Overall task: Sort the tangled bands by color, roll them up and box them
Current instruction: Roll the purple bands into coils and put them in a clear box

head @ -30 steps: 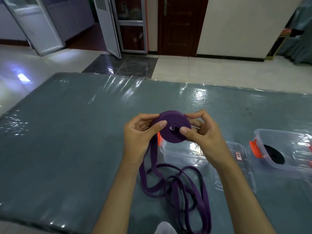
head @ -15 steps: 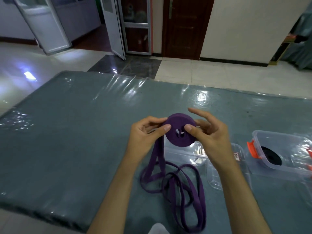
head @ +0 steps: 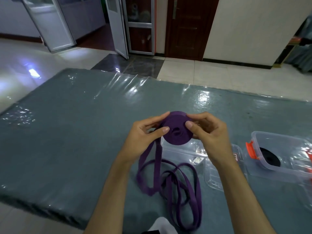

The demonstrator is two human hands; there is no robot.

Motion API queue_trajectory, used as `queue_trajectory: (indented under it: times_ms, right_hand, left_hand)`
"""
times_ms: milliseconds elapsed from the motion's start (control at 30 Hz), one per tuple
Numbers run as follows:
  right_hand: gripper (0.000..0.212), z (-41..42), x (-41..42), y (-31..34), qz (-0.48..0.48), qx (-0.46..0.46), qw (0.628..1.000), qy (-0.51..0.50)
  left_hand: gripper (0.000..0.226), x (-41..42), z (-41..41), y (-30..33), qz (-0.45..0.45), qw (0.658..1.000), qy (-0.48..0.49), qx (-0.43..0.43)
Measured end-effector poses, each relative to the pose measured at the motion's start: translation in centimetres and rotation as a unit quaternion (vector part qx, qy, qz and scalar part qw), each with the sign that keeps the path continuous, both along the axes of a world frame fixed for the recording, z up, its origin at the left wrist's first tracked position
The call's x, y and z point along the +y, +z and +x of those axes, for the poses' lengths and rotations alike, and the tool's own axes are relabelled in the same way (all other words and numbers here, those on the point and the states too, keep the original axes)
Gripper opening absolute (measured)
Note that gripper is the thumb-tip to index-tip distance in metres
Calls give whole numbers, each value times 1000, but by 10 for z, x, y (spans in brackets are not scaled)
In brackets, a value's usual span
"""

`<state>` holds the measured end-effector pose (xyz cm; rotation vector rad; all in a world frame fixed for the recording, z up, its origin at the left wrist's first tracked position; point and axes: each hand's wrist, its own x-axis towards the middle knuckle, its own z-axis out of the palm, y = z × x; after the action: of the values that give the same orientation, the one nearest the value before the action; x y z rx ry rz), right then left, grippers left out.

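A: Hands? L hand (head: pixel 145 134) & R hand (head: pixel 206 132), both pinching the purple roll (head: pixel 176 130), thumbs on its face, fingers behind. Held up above the mat, over the near box.

B: Item 1, band?

A: Purple band, part rolled. Loose tail (head: pixel 170 181) hangs from roll's left side, lies in loops on the mat (head: pixel 67 132) toward the near edge.

B: Boxes?

A: Clear box (head: pixel 184 154), just under the roll, looks to hold no roll. 2nd box (head: pixel 283 154), orange clips, by the right edge, black roll (head: pixel 270 157) inside. A lid (head: pixel 221 176) lies between them.

B: Step?

A: Rolling, approx. half done, I'd say. Black looks boxed; purple not yet.

B: Next?

A: Turn the roll, feed tail in flat; loops cross, may snag. Keep the pinch firm or coil springs loose.
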<state>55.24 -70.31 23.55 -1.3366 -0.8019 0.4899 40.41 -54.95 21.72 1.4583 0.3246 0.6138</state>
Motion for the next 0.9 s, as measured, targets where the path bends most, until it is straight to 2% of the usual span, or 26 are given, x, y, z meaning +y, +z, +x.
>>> queue_trajectory:
  times_ms: [133, 233, 333, 400, 500, 567, 667, 767, 900]
  right_hand:
    - [40, 10, -6, 0, -58, 10, 996, 60]
    - [58, 17, -12, 9, -28, -1, 999, 43]
    - [42, 20, -13, 10, 25, -17, 1000, 2]
    - [37, 22, -12, 7, 19, -21, 999, -17]
    - [41, 25, -12, 6, -10, 14, 1000, 19]
    - [47, 26, -12, 10, -36, -4, 998, 55]
    - [46, 27, -13, 13, -16, -35, 997, 65]
    - [41, 26, -14, 10, 4, -22, 999, 29]
    - [39, 25, -13, 4, -20, 2, 999, 42]
  left_hand:
    - [32, -5, 17, 8, 49, 996, 71, 20]
    - [31, -10, 28, 9, 36, 997, 63, -7]
    - [44, -10, 33, 9, 23, 1000, -6, -21]
    - [43, -12, 36, 14, 17, 999, -4, -27]
    - [33, -14, 40, 21, 34, 995, 84, -41]
    - [28, -14, 41, 17, 27, 993, 102, -47]
    - [20, -12, 35, 5, -4, 996, 74, -46]
    - [29, -6, 30, 1, 23, 999, 32, -26]
    - [24, -7, 30, 11, 47, 998, 36, -35]
